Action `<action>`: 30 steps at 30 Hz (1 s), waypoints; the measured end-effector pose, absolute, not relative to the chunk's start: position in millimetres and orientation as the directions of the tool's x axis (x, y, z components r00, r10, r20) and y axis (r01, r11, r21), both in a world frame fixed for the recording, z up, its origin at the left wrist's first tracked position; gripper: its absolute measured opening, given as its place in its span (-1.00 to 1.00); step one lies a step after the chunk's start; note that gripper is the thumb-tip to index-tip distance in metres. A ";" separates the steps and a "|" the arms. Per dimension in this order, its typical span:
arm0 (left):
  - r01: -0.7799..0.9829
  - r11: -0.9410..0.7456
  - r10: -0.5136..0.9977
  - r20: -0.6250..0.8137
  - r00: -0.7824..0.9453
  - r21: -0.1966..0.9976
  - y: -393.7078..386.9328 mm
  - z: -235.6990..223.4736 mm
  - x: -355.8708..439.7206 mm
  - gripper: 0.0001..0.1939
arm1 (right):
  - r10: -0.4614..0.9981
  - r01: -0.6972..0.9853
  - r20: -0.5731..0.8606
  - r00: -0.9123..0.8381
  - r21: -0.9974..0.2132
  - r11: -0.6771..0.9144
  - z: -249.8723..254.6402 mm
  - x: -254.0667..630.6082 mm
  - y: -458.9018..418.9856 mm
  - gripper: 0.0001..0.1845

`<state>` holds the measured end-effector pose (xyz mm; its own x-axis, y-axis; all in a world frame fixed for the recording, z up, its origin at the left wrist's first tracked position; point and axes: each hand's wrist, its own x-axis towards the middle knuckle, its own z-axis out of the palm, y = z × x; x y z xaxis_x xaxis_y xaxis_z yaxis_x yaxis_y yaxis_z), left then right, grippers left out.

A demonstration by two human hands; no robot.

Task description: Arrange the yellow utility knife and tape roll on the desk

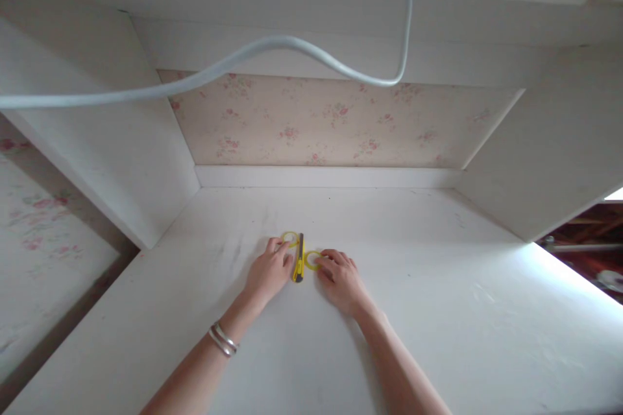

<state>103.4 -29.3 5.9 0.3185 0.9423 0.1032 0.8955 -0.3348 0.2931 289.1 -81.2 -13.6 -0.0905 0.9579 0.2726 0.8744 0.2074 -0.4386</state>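
Note:
A small yellow and grey utility knife [298,259] lies on the white desk top [418,311], pointing away from me. A yellow ring [289,238] lies just left of its far end, and a second yellow ring [312,260] lies at its right side. My left hand [269,270] rests palm down with its fingers on the left ring, beside the knife. My right hand [341,277] also lies palm down, fingertips on the right ring. Two silver bangles [223,339] sit on my left wrist. I cannot tell whether either hand grips its ring.
White side panels [111,162] wall in the desk on the left and right. Flowered wallpaper [331,120] covers the back. A white cable [272,48] hangs across the upper view. Beyond the right edge lies a dark reddish area [584,253].

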 end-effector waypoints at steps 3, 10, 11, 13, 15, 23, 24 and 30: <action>0.915 -0.345 0.938 0.116 0.327 0.211 -29.7 2.9 92.7 -0.67 | 0.957 0.878 0.287 -0.030 -0.450 0.163 -16.3 288.0 -78.0 -0.74; 0.935 -0.331 0.931 0.202 0.303 0.125 -36.2 -2.3 93.2 -0.72 | 0.947 0.856 0.319 -0.033 -0.480 0.191 -25.3 291.6 -71.8 -0.72; 0.935 -0.333 0.929 0.212 0.303 0.122 -37.4 -2.8 93.2 -0.72 | 0.945 0.853 0.326 -0.030 -0.484 0.194 -26.5 292.2 -71.4 -0.69; 0.932 -0.339 0.925 0.227 0.306 0.126 -39.0 -3.8 92.5 -0.72 | 0.940 0.849 0.342 -0.013 -0.492 0.191 -29.0 293.0 -70.7 -0.63; 0.929 -0.344 0.924 0.227 0.309 0.137 -39.7 -4.7 91.5 -0.72 | 0.935 0.849 0.355 0.005 -0.495 0.184 -30.9 293.5 -70.3 -0.58; 0.909 -0.385 0.907 0.246 0.341 0.157 -40.3 -5.8 89.7 -0.76 | 0.937 0.865 0.348 -0.032 -0.461 0.201 -28.2 290.5 -71.4 -0.76; 0.909 -0.386 0.906 0.247 0.343 0.158 -40.6 -5.6 89.8 -0.77 | 0.937 0.866 0.349 -0.033 -0.459 0.201 -27.4 290.0 -71.6 -0.77; 0.909 -0.385 0.906 0.253 0.340 0.160 -41.6 -3.9 90.8 -0.77 | 0.937 0.871 0.348 -0.015 -0.456 0.183 -25.7 289.4 -71.8 -0.77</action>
